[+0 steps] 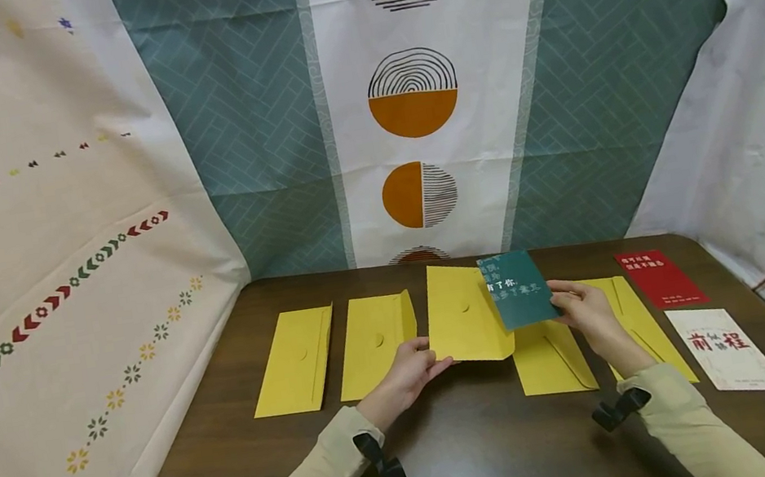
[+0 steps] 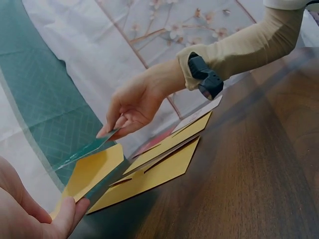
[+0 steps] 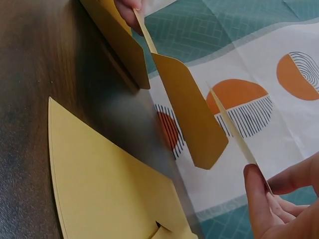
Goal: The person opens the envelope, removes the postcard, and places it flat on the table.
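My left hand (image 1: 409, 376) pinches a yellow envelope (image 1: 459, 318) by its near left corner, raised above the table. Its flap stands open toward the right, as the right wrist view shows. Between the thumb and fingers of my right hand (image 1: 590, 314) is a green card (image 1: 519, 288) with white lettering. In the head view the card overlaps the envelope's right side; in the right wrist view a gap separates the card's edge (image 3: 232, 124) from the open flap (image 3: 192, 114). Under the card and right hand lie two more yellow envelopes, one nearer (image 1: 553, 365) and one further right (image 1: 644, 327).
Two yellow envelopes (image 1: 293, 363) (image 1: 376, 342) lie on the left of the dark wooden table (image 1: 460, 458). A red card (image 1: 662, 279) and a white card (image 1: 729, 349) with red characters lie at the right. Patterned cloths (image 1: 247, 127) hang behind and beside the table.
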A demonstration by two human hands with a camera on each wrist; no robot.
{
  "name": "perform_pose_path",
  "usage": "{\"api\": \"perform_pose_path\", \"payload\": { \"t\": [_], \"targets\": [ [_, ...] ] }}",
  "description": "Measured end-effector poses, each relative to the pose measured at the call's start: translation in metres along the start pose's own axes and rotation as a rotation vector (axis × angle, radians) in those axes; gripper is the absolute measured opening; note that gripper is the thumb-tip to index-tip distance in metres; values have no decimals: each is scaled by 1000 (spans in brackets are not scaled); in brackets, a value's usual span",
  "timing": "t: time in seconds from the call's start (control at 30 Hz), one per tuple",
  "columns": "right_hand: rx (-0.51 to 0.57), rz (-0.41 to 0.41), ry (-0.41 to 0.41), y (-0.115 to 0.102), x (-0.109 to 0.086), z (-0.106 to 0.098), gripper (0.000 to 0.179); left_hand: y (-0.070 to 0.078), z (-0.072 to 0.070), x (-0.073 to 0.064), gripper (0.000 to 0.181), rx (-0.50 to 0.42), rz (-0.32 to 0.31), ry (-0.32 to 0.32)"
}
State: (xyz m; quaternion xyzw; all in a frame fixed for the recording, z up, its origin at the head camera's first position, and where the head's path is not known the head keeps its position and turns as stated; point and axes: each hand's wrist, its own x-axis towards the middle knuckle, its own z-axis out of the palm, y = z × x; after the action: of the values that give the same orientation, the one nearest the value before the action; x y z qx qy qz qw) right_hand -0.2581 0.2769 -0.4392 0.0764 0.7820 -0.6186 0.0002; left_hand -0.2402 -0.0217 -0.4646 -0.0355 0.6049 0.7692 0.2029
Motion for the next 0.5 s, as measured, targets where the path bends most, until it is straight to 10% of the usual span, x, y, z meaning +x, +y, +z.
{"api": "perform_pose_path", "payload": {
  "t": [0.5],
  "targets": [
    [43,18,68,-1,-4,-25,46,-3,-2,-7,48,17,0,-43]
  ]
}}
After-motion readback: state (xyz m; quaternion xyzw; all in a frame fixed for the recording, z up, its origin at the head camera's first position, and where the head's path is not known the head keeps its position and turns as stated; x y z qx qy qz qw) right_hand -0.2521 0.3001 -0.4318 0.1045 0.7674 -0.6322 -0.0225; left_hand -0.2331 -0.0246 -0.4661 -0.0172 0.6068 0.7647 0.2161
